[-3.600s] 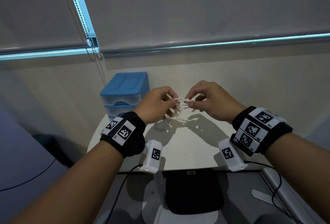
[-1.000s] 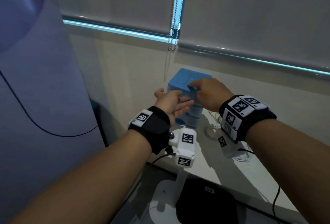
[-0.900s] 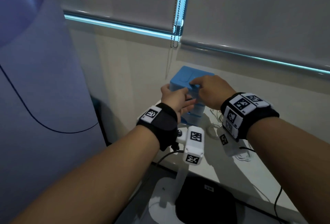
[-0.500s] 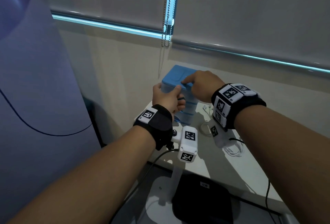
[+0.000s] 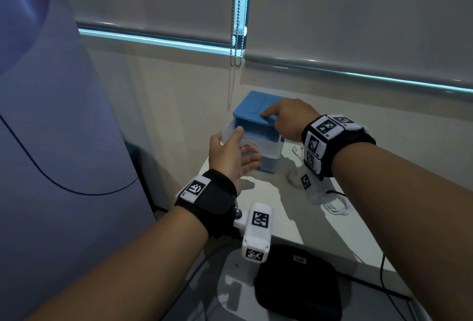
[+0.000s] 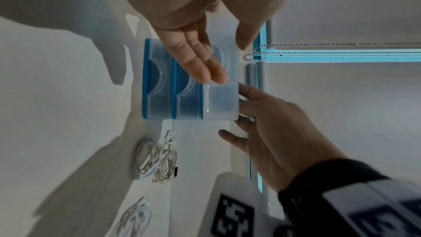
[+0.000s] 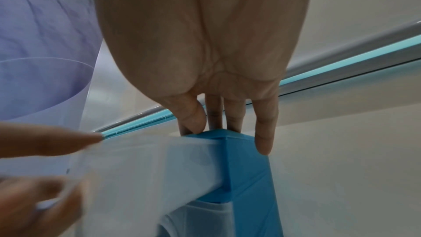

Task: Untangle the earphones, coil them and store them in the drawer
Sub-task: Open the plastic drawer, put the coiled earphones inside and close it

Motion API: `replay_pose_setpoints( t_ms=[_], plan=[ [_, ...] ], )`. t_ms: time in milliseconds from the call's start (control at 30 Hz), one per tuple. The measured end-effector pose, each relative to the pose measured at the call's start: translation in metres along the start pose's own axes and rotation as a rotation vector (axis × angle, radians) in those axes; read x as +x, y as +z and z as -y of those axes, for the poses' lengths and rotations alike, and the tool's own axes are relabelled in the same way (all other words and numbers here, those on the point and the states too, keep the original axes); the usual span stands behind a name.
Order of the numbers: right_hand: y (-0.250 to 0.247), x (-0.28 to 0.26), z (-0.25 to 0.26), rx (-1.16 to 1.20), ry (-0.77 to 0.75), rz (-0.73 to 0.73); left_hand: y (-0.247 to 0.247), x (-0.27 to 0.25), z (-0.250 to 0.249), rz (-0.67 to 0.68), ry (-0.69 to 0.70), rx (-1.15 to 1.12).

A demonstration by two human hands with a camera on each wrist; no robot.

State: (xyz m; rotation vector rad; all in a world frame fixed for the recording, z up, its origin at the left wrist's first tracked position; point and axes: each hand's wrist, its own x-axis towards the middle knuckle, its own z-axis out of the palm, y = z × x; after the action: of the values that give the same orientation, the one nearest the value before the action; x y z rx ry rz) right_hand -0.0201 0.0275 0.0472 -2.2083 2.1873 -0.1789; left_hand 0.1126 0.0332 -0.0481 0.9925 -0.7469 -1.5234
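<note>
Grey roller blinds w/ a bead chain (image 5: 236, 13) are hanging behind a small white table (image 5: 276, 208) set against a pale wall. Left to right: the left hand (image 5: 230, 156) is gripping the front of the clear top drawer (image 5: 247, 138), thumb on its upper rim and fingers underneath, and is drawing it out of the blue drawer box (image 5: 256, 108). Half a sec ago that drawer was shut w/ the hand only closing on it; now it is standing partly open, so the storing step is likely starting. The right hand (image 5: 286, 118) is pressing down on the box lid w/ straight fingers, bracing it, holding nothing. The box looks like smooth hard plastic: blue frame, frosted see-through drawers w/ curved finger cut-outs. To the right, the earphones (image 6: 157, 158), thin white cords, are lying on the table in loose coils near the box, not yet inside. One more white coil (image 6: 134, 217) is lying closer to the person.
</note>
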Motion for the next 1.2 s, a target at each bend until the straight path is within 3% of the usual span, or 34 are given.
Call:
replay_pose_setpoints(
  t_ms=[300, 433, 733, 1200],
  plan=[
    [0.002, 0.001, -0.002, 0.005, 0.015, -0.004, -0.026, -0.029, -0.012, 0.05, -0.027, 0.057],
    [0.003, -0.001, -0.002, 0.019, 0.019, 0.003, -0.022, -0.029, -0.016, 0.009, -0.033, 0.162],
    [0.002, -0.001, -0.004, 0.033, 0.019, 0.01, -0.029, -0.025, -0.017, -0.038, 0.049, 0.124],
    [0.004, -0.002, -0.003, 0.061, 0.013, 0.012, -0.032, -0.035, -0.019, -0.013, -0.013, 0.142]
  ],
)
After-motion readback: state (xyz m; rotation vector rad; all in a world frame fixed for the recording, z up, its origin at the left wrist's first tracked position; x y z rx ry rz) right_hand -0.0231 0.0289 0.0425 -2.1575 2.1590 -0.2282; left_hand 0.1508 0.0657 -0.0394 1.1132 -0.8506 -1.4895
